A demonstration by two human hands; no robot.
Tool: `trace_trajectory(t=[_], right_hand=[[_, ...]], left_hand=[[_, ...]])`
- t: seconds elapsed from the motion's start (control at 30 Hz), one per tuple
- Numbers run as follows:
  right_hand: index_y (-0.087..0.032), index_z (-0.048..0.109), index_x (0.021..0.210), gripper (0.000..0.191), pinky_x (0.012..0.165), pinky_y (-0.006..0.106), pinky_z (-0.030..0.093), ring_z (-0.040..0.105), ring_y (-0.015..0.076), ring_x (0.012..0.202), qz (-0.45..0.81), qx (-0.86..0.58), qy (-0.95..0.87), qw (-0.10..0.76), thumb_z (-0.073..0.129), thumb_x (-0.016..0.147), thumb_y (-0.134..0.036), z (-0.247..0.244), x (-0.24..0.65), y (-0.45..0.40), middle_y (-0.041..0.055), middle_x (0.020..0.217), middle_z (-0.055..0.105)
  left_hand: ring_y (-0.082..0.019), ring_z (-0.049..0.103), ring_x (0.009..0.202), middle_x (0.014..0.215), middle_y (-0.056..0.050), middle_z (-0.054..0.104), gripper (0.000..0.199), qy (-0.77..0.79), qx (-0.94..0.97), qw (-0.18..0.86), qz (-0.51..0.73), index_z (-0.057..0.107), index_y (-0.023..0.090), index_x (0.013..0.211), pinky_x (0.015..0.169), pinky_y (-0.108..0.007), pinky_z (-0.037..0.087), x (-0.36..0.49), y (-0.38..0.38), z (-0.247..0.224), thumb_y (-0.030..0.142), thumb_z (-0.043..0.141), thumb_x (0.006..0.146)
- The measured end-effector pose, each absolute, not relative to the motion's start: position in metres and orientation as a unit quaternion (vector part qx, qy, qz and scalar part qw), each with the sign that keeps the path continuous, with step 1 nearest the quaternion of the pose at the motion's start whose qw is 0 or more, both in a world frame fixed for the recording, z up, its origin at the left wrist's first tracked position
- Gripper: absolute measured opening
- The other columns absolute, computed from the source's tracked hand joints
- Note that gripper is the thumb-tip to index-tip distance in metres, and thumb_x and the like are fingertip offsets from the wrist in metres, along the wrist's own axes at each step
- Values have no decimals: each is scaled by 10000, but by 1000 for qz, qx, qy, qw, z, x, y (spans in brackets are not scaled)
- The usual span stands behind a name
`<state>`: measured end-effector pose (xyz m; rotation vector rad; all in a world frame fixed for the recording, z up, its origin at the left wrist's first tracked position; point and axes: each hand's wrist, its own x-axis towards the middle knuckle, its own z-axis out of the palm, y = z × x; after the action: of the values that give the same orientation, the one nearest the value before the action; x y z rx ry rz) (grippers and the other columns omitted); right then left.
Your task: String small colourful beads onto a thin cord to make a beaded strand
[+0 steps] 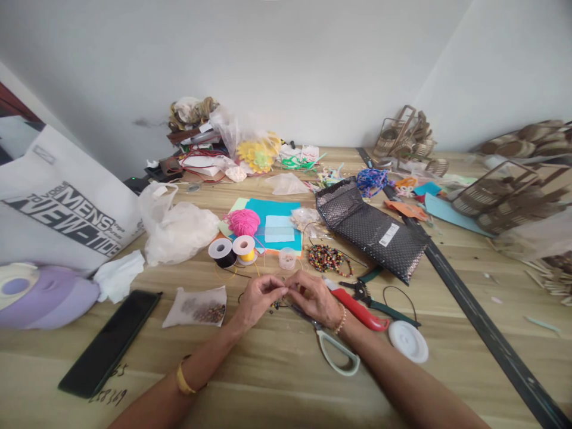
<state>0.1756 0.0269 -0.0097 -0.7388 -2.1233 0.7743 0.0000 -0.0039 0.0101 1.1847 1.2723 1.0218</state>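
My left hand point(260, 299) and my right hand point(316, 298) meet over the table, thumb and fingertips of each pinched together. Whatever lies between the fingertips is too small to make out. Below them are a few loose dark beads point(275, 305), partly hidden. Scissors with a pale handle point(338, 356) lie under my right wrist. Left of my left hand is a small white pouch point(196, 307) with beads showing. Beyond the hands stand a spool of black cord point(221, 253) and a spool of yellow cord point(246, 250). Strings of multicoloured beads point(329, 261) lie coiled nearby.
At right are a red-handled tool point(361, 310), green-handled cutters point(389, 311), a white round disc point(408, 341) and a black bubble mailer point(373, 229). Pink yarn point(243, 223) sits on blue paper point(286, 210). A black phone point(111, 342) and plastic bag point(181, 232) are left; woven baskets point(496, 193) right.
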Motion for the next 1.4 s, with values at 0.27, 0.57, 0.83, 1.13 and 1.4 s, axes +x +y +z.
trace_trajectory(t=[0.27,0.57,0.83,1.13,1.4], right_hand=[[-186,617,901,111,629,262,483,593,151,685,301,-284,-830,374,542,925,-264,-9,176,28,49,785,653],[-186,600,880,124,637,256,486,595,145,692,293,-268,-835,381,518,936,-260,-8,175,27,50,788,652],[-188,576,919,101,555,230,479,585,126,607,325,-310,-813,371,565,903,-287,-11,175,25,25,737,644],[-172,634,932,122,565,226,476,603,131,624,353,-325,-798,365,596,884,-277,-9,176,26,30,735,668],[-179,646,881,126,578,232,479,610,134,635,358,-333,-791,367,594,887,-295,-12,177,27,33,744,677]], left_hand=[[-94,450,539,564,25,552,228,534,482,553,421,625,146,643,530,-221,351,0,-3,10,348,729,638],[-96,435,540,569,20,548,256,524,482,575,403,647,143,681,528,-228,335,0,-3,10,384,721,635],[-115,495,579,620,0,612,205,528,489,556,415,684,153,709,559,-236,382,0,-5,16,353,705,668],[-148,602,660,708,-28,712,190,527,476,545,445,725,154,721,654,-256,470,-1,-4,9,331,742,654],[-148,607,664,709,-29,718,164,529,467,549,449,726,155,709,663,-257,478,0,-4,12,301,752,638]])
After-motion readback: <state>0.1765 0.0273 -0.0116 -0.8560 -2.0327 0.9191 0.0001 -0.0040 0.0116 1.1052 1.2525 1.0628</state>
